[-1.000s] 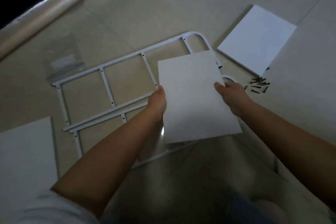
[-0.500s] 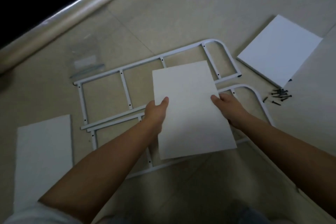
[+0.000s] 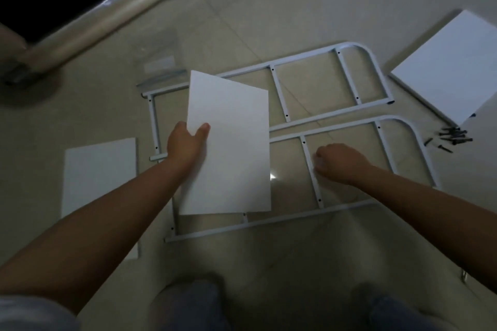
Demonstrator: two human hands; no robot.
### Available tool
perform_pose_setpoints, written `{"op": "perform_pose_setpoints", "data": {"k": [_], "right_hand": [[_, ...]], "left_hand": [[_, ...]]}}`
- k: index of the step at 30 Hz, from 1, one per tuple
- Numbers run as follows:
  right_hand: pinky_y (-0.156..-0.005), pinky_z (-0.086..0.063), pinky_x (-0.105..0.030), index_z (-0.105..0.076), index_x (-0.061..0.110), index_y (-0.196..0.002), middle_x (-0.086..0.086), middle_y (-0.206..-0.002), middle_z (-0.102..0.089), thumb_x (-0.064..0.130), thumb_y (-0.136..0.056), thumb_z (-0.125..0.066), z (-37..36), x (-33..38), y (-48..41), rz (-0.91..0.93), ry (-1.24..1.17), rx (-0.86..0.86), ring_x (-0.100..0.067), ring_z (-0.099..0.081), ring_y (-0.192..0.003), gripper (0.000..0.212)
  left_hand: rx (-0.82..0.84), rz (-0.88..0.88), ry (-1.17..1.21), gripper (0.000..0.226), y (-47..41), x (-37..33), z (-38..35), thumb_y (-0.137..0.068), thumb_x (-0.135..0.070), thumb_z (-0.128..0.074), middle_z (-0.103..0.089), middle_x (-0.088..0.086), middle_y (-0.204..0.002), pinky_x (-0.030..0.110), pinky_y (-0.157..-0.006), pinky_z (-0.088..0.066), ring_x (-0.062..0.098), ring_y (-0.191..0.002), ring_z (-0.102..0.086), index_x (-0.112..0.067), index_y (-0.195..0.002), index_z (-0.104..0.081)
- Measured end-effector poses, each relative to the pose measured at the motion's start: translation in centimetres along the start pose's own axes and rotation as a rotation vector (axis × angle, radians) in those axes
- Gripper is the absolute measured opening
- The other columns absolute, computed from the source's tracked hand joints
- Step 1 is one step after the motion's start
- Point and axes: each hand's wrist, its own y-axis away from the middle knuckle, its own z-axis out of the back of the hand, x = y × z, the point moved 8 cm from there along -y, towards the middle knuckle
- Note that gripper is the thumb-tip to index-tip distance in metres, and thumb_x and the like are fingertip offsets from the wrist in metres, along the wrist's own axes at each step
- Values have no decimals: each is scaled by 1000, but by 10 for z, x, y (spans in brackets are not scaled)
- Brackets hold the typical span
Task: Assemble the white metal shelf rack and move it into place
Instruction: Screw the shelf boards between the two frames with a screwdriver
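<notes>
My left hand (image 3: 185,142) grips a white shelf panel (image 3: 231,148) by its left edge, thumb on top, and holds it tilted above the floor. Two white metal side frames lie flat side by side: the far frame (image 3: 279,93) and the near frame (image 3: 386,146). The panel covers their left-middle parts. My right hand (image 3: 341,162) is off the panel. Its fingers are curled beside a rung of the near frame, and whether they hold the rung is unclear.
A second white panel (image 3: 451,67) lies at the far right, a third (image 3: 99,183) on the left. A small pile of black screws (image 3: 451,137) sits right of the frames. A clear plastic bag (image 3: 161,64) lies behind them. A metal door track (image 3: 121,5) runs along the top left.
My right hand let go of the panel's right edge and dropped toward the near frame. My left hand carried the panel leftward and tilted it. The view shifted left.
</notes>
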Motion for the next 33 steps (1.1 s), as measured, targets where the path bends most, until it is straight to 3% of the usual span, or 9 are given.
{"op": "perform_pose_setpoints", "data": {"k": [5, 9, 13, 14, 16, 20, 26, 29, 33], "right_hand": [[-64, -37, -29, -35, 8, -104, -17, -92, -58, 20, -92, -49, -39, 21, 18, -36, -86, 56, -32, -61, -89, 22], [-65, -36, -31, -32, 0, -122, -23, -102, -58, 9, -93, -41, -50, 23, 17, -58, -91, -15, -34, -59, -89, 31], [-65, -38, -31, -35, -1, -118, -23, -100, -59, 8, -91, -45, -50, 15, 14, -135, -188, -58, -35, -59, -88, 30], [-67, -40, -33, -34, -2, -121, -23, -103, -59, 10, -93, -42, -52, 17, 14, -123, -158, -63, -34, -59, -89, 32], [-77, -45, -36, -25, -1, -134, -22, -113, -57, 18, -96, -41, -52, 24, 18, -100, -79, -43, -33, -58, -97, 46], [-80, -44, -34, -19, 14, -139, -13, -123, -46, 54, -81, -58, -58, 29, 38, 11, 182, 50, -29, -55, -105, 81], [-81, -41, -30, -43, 18, -127, -12, -115, -50, 28, -90, -50, -79, 26, 56, 136, 328, 56, -28, -51, -105, 39], [-67, -38, -29, -59, 15, -109, -16, -98, -57, 30, -81, -64, -72, 34, 54, 258, 370, -70, -30, -57, -88, 31], [-70, -34, -26, -43, 15, -124, -11, -118, -43, 32, -95, -41, -60, 37, 65, 288, 253, 23, -26, -55, -97, 34]], "left_hand": [[18, -7, -5, 42, 14, 1, 8, -96, -31, -46, -52, 17, -127, 27, -90, -39, 29, -116, -51, 2, -123, -46], [47, -95, -59, 24, 26, -3, 13, -97, -27, -45, -49, 3, -81, 28, -60, -26, 20, -85, -47, -12, -79, -42], [20, -120, -33, 26, 38, 5, 20, -96, -23, -47, -43, 0, -73, 20, -47, -28, 12, -66, -40, -14, -73, -37], [9, -120, -32, 27, 39, 6, 24, -96, -23, -47, -42, 0, -72, 14, -47, -29, 11, -65, -39, -14, -72, -37], [5, -121, -29, 20, 38, 8, 30, -96, -24, -47, -48, 5, -81, 21, -62, -35, 17, -75, -45, -11, -81, -43], [-4, -119, -10, 17, 36, 8, 37, -95, -25, -49, -49, 8, -91, 26, -70, -33, 18, -84, -47, -8, -92, -46], [-19, -159, -28, 18, 40, 0, 32, -95, -22, -48, -44, 0, -73, 25, -66, -30, 18, -81, -45, -6, -88, -43], [-49, -209, -41, 19, 43, -9, 35, -96, -23, -45, -42, 0, -73, 27, -64, -32, 19, -80, -45, -6, -89, -42], [-141, -250, -91, 20, 42, -32, 51, -97, -25, -41, -37, -5, -69, 28, -63, -28, 20, -77, -43, -7, -89, -40]]}}
